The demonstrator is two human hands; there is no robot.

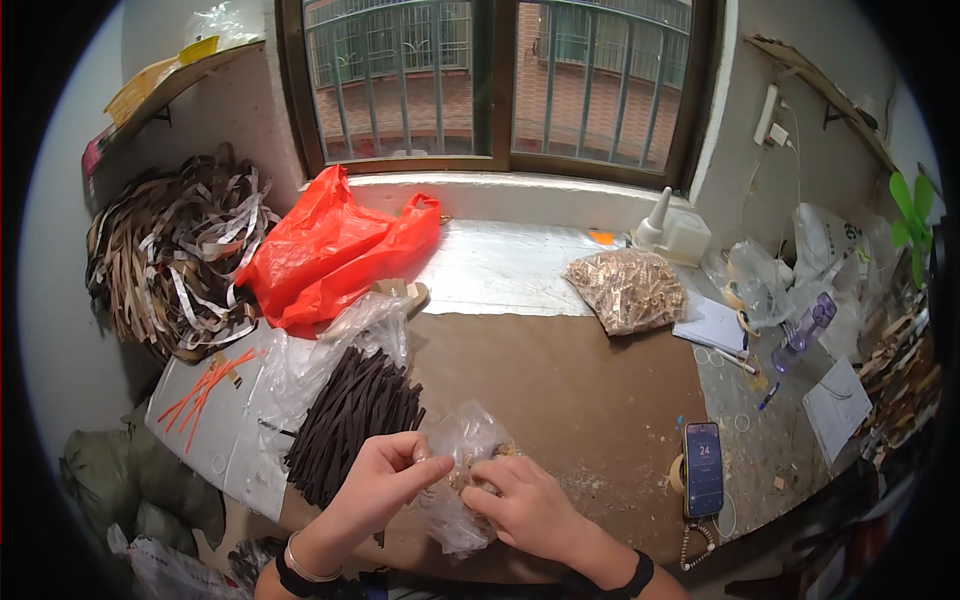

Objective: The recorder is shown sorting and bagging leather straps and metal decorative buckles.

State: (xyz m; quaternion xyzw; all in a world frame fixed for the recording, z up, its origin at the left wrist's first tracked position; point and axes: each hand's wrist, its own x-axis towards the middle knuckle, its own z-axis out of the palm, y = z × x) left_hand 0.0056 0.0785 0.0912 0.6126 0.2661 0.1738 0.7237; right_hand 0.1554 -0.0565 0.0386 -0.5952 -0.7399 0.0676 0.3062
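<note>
In front of me a crumpled clear plastic bag (pixel 462 535) lies on the brown work surface, with small gold-coloured pieces showing at its mouth. My left hand (pixel 385 478) is closed in a pinch at the bag's left edge, thumb against forefinger. At the bag's right side my right hand (pixel 530 502) has its fingers curled over the gold pieces; what the fingertips hold is hidden. A heap of dark brown fabric strips (pixel 352 415) lies just left of the bag, partly behind my left hand.
A red plastic bag (pixel 335 250) and a pile of ribbons (pixel 175 255) stand back left. Further off sits a full bag of gold pieces (pixel 628 290), near a white glue bottle (pixel 655 222). A phone (pixel 703 470) rests at the right. Orange strips (pixel 208 390) lie far left.
</note>
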